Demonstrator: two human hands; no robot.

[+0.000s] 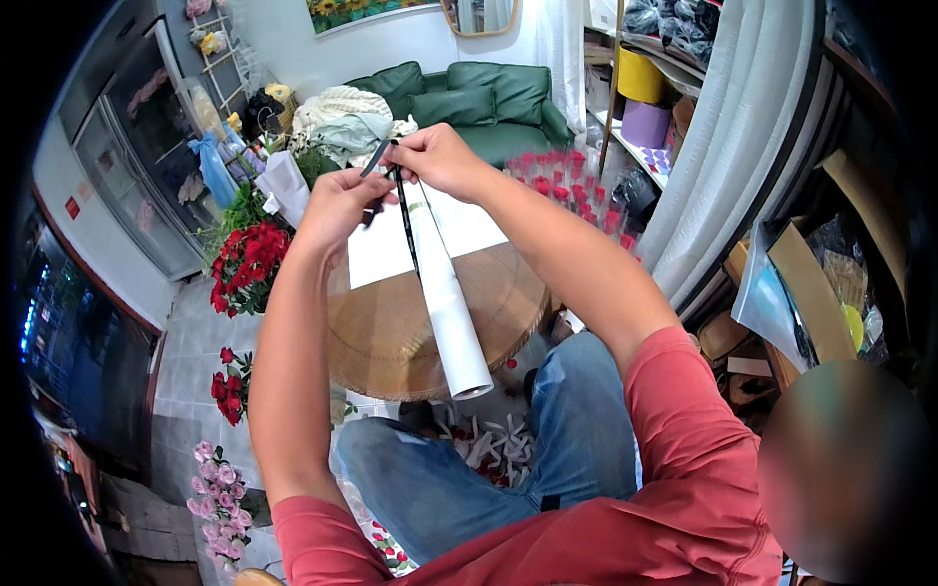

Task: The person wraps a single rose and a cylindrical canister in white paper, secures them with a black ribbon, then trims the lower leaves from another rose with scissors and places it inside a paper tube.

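Observation:
My left hand (337, 210) and my right hand (440, 156) are raised together above a round wooden table (391, 337). The left hand grips a slim grey-black tool (374, 159); what kind it is I cannot tell. The right hand pinches the top end of a thin black strip (405, 230), which runs down along a white paper roll (451, 308). The roll lies on the table with its open end over the near edge. White sheets (376, 249) lie flat under both hands.
Red roses (249, 264) stand left of the table, with more red roses (230, 386) and pink flowers (220, 488) on the floor. A green sofa (489, 98) is behind. Sleeved red roses (576, 190), white curtain (723, 146) and cardboard (811, 283) are right. Paper scraps (489, 449) lie between my knees.

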